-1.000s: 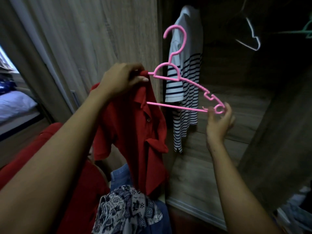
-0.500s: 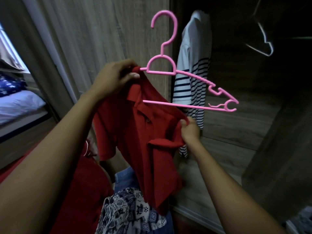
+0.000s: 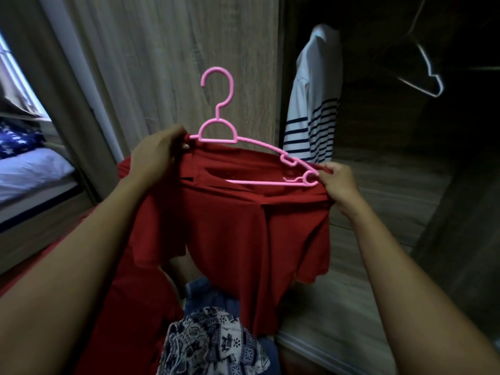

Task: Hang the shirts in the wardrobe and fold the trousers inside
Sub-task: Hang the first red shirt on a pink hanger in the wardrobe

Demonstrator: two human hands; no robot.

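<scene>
Fingers (image 3: 176, 136) of my left hand (image 3: 155, 155) were curled tight round one shoulder of the red shirt (image 3: 230, 226), pinned together with the left end of the pink hanger (image 3: 217, 113). My right hand (image 3: 339, 185) pinched the other shoulder's cloth right at the hanger's right tip. Both hands were closed on fabric, neither free.

Step, as I judged it: dressing the shirt onto the hanger, not hanging yet. The lower bar showed through the neck opening, but the right arm of the hanger lay bare above the cloth, so that side looked unseated. The next move called for tugging the right shoulder up over the tip, levelling the shirt, then lifting the hook to the rail inside the wardrobe (image 3: 378, 185). The rail itself was lost in the dark.

The shirt was held mid-air in front of the open wardrobe, short-sleeved, collared, limp, body creased and hanging down. A striped shirt (image 3: 311, 117) already hung inside, and a pale empty hanger (image 3: 430, 74) beyond it. Below were a patterned cloth (image 3: 211, 342) and some denim (image 3: 205, 293), maybe trousers; I couldn't tell.
</scene>
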